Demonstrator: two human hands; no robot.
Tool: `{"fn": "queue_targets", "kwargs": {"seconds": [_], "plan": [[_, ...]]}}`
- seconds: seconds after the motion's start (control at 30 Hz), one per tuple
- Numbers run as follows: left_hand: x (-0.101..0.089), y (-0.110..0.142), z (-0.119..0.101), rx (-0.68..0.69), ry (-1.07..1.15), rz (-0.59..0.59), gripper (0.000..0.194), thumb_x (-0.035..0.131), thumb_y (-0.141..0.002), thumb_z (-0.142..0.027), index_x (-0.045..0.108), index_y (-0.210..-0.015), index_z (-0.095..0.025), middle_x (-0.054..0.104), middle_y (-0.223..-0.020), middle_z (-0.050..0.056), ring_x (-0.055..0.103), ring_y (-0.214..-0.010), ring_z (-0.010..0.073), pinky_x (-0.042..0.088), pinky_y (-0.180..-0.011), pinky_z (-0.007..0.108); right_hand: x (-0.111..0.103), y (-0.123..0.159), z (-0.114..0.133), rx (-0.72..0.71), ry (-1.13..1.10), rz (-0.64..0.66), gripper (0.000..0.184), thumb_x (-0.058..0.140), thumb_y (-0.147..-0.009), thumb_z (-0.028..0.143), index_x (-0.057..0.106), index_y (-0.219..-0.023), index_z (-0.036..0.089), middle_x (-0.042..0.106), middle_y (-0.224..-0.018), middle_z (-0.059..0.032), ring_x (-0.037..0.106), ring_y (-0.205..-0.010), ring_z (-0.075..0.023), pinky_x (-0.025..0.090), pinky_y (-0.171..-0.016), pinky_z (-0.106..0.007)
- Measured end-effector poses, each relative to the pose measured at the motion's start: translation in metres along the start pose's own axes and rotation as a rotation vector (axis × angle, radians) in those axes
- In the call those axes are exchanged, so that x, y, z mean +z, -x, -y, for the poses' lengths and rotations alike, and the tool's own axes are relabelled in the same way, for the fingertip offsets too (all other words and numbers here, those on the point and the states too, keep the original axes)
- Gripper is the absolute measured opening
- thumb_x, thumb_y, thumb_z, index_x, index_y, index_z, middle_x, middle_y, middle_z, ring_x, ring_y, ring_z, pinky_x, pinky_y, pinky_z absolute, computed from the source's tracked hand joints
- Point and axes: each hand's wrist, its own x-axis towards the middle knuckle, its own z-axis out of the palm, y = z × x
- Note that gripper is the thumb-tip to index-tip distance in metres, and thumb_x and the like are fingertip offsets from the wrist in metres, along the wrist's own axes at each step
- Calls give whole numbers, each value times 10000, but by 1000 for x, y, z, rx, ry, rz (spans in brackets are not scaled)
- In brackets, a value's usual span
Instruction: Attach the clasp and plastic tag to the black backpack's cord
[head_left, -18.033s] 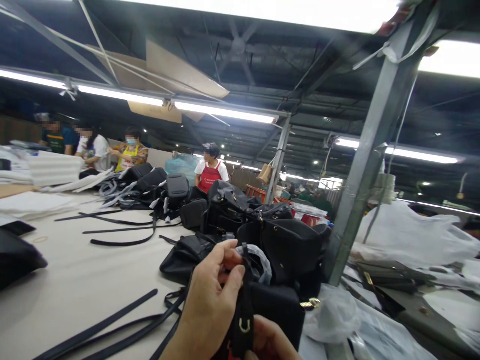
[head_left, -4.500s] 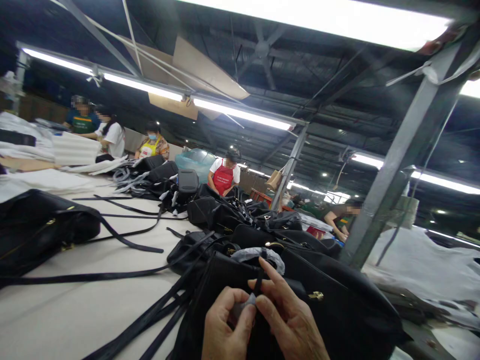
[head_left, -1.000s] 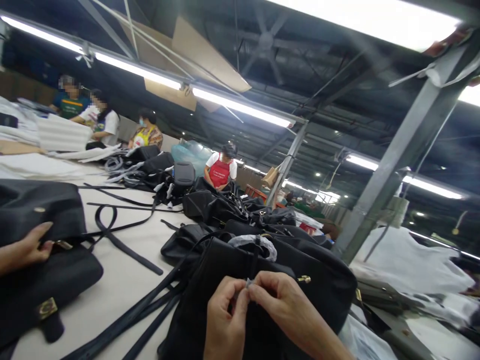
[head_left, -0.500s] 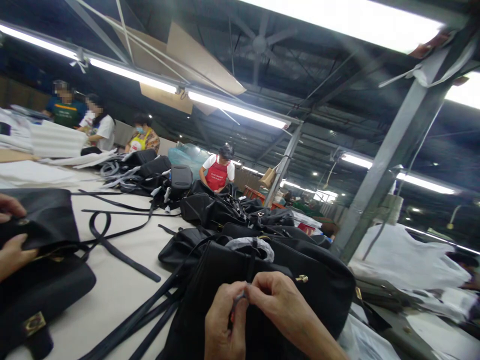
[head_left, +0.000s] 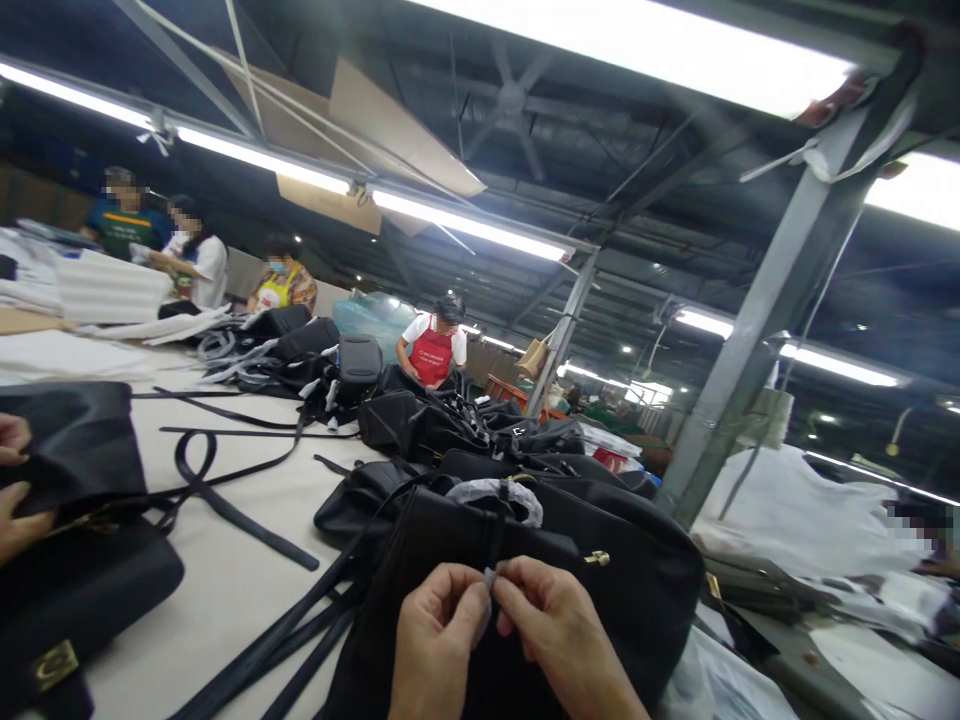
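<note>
My left hand (head_left: pixel 435 640) and my right hand (head_left: pixel 544 625) meet at the bottom centre, pinching a small grey tab (head_left: pixel 488 590) between their fingertips. The tab sits on top of a black leather handbag (head_left: pixel 600 610), close to a narrow black strap (head_left: pixel 496 530). Grey plastic wrap (head_left: pixel 495 497) bunches at the bag's top edge, and a gold zip pull (head_left: pixel 597 558) shines to the right. My fingers hide most of the tab.
Several black bags and long black straps (head_left: pixel 262 640) lie along the cream table (head_left: pixel 225 500). At far left, a co-worker's hands (head_left: pixel 11 480) rest on another black bag (head_left: pixel 67 450). A steel post (head_left: pixel 757 340) and white sheeting (head_left: pixel 802 520) stand to the right.
My hands have drawn slightly lower and left, and the grey tab now shows between them. The co-worker's hands have shifted left, and the whole view has drifted slightly.
</note>
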Motion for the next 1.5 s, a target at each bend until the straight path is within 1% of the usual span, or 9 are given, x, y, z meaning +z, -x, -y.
{"fn": "queue_targets", "kwargs": {"seconds": [0.1,0.2,0.4,0.5,0.73,0.9,1.1,1.27,1.5], "plan": [[4,2,-2,24,24,-52,328,689,-767,-462,645,-719,-141,547,-597,-6,428,-563,107,347,-548,234,7,0,-6,-12,-49,-156,337,573,-767,489,610,-913,187,558,-532,43,449,-435,-114,322,-434,-235],[9,4,0,54,62,-100,362,718,-746,-493,617,-693,-149,494,-587,-29,400,-551,94,326,-531,228,9,-1,-10,-63,-107,-205,272,631,-737,429,573,-872,199,516,-539,64,453,-480,-107,343,-454,-220],[9,5,11,56,126,-141,514,747,-684,-624,455,-680,-201,400,-579,-76,368,-533,76,312,-500,211,9,0,3,16,-495,-16,393,693,-681,456,486,-891,196,519,-555,85,290,-351,-22,189,-352,-168],[5,5,10,61,191,-94,532,759,-666,-633,458,-703,-197,436,-599,-72,386,-546,70,315,-506,202,8,2,13,61,-647,70,493,735,-667,431,454,-999,198,631,-741,25,283,-345,9,155,-339,-151],[-3,2,5,-25,315,44,502,816,-656,-537,480,-772,-181,522,-624,-51,442,-554,76,347,-532,211,6,-4,6,9,-833,232,615,777,-725,509,432,-1143,219,591,-699,68,225,-337,23,156,-320,-128],[-1,3,3,-1,286,26,513,823,-632,-563,568,-795,-149,553,-651,-26,461,-576,82,353,-532,212,5,-9,-3,-27,-841,208,622,812,-727,479,474,-1186,228,630,-716,49,228,-349,28,136,-340,-132],[0,3,2,-6,254,-38,538,829,-598,-591,601,-774,-137,557,-610,-25,486,-559,95,388,-527,221,2,-7,-6,5,-737,68,654,697,-778,621,537,-1232,178,732,-917,-120,370,-357,18,176,-375,-148],[3,5,4,26,225,-82,508,814,-620,-589,632,-743,-130,561,-618,-16,476,-562,88,373,-528,206,1,-7,-17,-43,-525,3,738,681,-783,631,464,-1299,151,667,-637,-6,361,-329,-16,184,-356,-164],[9,10,13,126,126,-133,411,746,-735,-544,606,-729,-158,540,-616,-25,486,-556,93,407,-539,203,7,0,-1,-48,-536,-1,907,803,-676,516,350,-1353,117,623,-603,58,321,-378,-36,217,-377,-199]]}}
